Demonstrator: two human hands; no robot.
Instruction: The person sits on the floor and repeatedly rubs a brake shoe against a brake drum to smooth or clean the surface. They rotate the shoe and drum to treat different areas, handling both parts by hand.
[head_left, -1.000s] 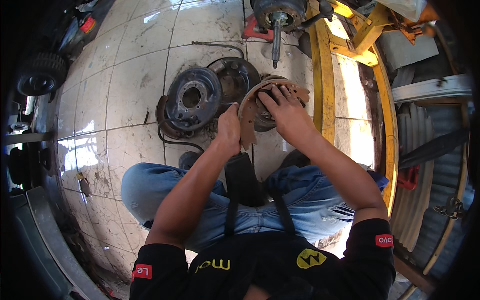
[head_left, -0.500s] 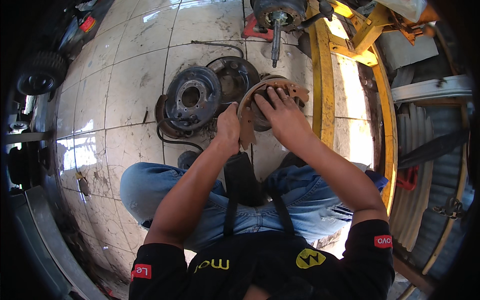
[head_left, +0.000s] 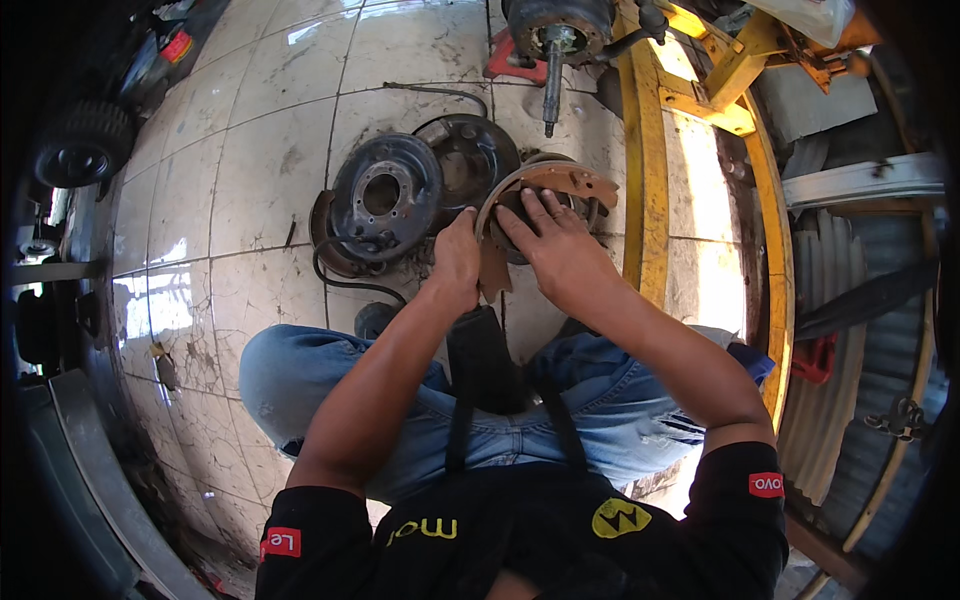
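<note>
A curved brown brake shoe [head_left: 497, 262] is tilted up from the floor in front of me. My left hand [head_left: 458, 250] is closed round its left side, thumb uppermost. Inside the curve lies my right hand [head_left: 553, 235], fingers spread and stretched out over a dark surface beside the shoe; whether that is a separate piece I cannot tell. Behind the shoe, a round metal part [head_left: 548, 157] is mostly hidden. Left of my hands, a black brake backing plate [head_left: 425, 195] with a central hole leans on another dark round plate [head_left: 470, 150].
A second brake shoe [head_left: 322, 225] and a black hose [head_left: 352, 284] lie by the plates. Ahead, an axle spindle [head_left: 552, 90] points toward me near a red stand [head_left: 512, 65]. Yellow metal framing [head_left: 645, 180] runs along my right. A tyre [head_left: 85, 145] stands far left.
My right hand has slid slightly left and toward me along the inside of the brake shoe. The shoe has shifted slightly; my left hand keeps its grip.
</note>
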